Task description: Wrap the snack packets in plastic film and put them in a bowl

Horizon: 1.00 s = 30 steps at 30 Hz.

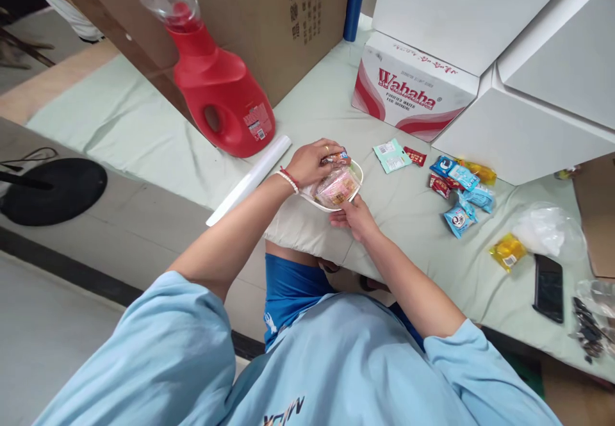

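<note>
Pale green cloth [317, 102] beneath white container [324, 207], brown carton [250, 22] behind, grey floor [129, 227].

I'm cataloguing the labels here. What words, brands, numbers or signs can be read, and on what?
"Wahaha": white-and-red box.
"PURIFIED WATER FOR DRINKING": same box.
"温馨提示": brown carton; last character cut by the picture's edge.
Too small, blurred or cut off: remaining print on both, the label on the red jug, lettering on the light-blue shirt, and wrappers in the white basket.
</note>
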Available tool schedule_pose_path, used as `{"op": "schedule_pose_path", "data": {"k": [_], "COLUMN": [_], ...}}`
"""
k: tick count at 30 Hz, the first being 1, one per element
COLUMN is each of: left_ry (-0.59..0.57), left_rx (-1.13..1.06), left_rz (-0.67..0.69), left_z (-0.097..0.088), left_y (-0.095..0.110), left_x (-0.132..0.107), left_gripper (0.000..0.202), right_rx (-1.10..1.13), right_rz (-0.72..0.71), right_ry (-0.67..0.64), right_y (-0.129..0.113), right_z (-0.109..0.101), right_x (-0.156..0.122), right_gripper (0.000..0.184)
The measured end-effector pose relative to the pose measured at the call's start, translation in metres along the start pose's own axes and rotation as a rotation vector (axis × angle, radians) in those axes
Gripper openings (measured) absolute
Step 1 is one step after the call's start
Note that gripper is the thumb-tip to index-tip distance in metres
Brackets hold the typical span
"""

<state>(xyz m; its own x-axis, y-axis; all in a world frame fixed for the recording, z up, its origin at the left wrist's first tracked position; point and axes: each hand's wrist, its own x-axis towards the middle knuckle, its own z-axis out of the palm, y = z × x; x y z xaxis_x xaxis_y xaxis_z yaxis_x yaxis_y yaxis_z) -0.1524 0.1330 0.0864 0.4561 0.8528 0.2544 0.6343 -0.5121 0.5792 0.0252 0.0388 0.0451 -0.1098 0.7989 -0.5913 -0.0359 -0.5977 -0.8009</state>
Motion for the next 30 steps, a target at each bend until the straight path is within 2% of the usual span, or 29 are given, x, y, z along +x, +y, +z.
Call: {"op": "schedule_pose_path", "data": {"k": [5, 9, 11, 15, 19, 24, 30], "left_ry": [-0.018, -0.036, -0.070, -0.168, -0.182, -0.125, -0.294], "left_rx": [-0.087, -0.146, -0.187, -0.299, -0.340, -0.226, -0.001], "left_rz": [0.033, 0.110, 0.123, 0.074, -0.058, -0.074, 0.116], "left_z": [-0.001, 0.013, 0.024, 0.035, 0.026, 0.021, 0.045], "left_y": [0.005, 0.025, 0.035, 0.049, 0.054, 0.050, 0.052], "left_x": [-0.003, -0.011, -0.012, -0.006, 0.004, 0.005, -0.012], "left_gripper": [0.050, 0.042, 0.042, 0.057, 0.076, 0.082, 0.076], "right_rx": [-0.013, -0.063, -0.085, -0.134, -0.129, -0.076, 0.016], "right_rz": [-0.042, -0.078, -0.035, 0.084, 0.107, 0.073, 0.053], "right_ry": [0.032, 0.007, 0.014, 0.047, -0.007, -0.082, 0.011], "right_y": [-0.003, 0.001, 0.005, 0.011, 0.009, 0.008, 0.022], "right_z": [-0.012, -0.042, -0.059, -0.087, -0.104, -0.120, -0.141], "right_x": [-0.009, -0.028, -0.038, -0.052, -0.061, -0.073, -0.079], "right_gripper": [0.041, 0.036, 0.035, 0.037, 0.033, 0.032, 0.027]}}
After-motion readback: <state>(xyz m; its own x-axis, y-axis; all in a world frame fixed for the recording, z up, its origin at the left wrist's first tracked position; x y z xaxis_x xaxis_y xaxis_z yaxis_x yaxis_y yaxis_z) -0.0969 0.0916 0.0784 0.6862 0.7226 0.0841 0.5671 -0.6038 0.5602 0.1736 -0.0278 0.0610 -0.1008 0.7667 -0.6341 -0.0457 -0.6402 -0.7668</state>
